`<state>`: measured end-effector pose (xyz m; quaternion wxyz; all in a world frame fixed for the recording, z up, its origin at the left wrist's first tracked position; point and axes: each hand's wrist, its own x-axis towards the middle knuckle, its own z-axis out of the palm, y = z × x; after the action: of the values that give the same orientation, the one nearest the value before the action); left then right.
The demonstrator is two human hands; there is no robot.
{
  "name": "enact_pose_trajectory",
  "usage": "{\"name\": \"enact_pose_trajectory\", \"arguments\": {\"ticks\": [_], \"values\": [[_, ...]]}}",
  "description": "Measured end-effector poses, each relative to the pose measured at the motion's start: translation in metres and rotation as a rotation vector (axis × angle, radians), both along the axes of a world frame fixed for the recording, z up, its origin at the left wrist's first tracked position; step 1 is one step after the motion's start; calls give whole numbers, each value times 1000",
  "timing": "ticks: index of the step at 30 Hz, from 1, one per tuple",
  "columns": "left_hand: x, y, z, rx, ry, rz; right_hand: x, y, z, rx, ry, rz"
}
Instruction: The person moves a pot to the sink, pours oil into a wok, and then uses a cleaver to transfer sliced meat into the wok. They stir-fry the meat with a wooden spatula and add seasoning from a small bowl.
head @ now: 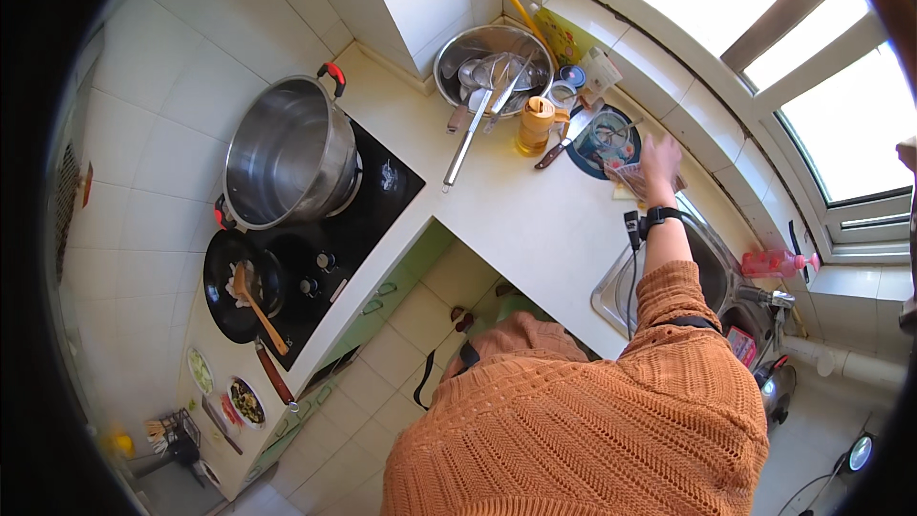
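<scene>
My right hand, blurred, reaches over the counter beside the window ledge. It is at a crumpled brownish packet or cloth that shows on both sides of it; whether the fingers grip it is unclear. Left of the hand, a dark round patterned board or mat carries a clear bowl with a utensil in it. A wood-handled kitchen knife rests across the board's edge. Beside that stands an amber-topped oil jug. My left hand is out of view.
A steel basin holds utensils in the corner. On the black cooktop are a large steel pot and a black frying pan with a wooden spatula. The sink lies under my right forearm. Plates of chopped food stand lower left.
</scene>
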<state>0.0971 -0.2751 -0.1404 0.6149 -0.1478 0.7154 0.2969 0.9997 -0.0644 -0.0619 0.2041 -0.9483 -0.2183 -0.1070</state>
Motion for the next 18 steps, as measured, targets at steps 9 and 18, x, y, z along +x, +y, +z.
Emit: {"name": "enact_pose_trajectory", "arguments": {"ticks": [9, 18], "values": [[-15, 24, -16, -35, -11, -97, -129, -79, -90, -91, -44, 453], [4, 65, -1, -99, -37, -4, -279, 35, -70, -205, 157, 861]]}}
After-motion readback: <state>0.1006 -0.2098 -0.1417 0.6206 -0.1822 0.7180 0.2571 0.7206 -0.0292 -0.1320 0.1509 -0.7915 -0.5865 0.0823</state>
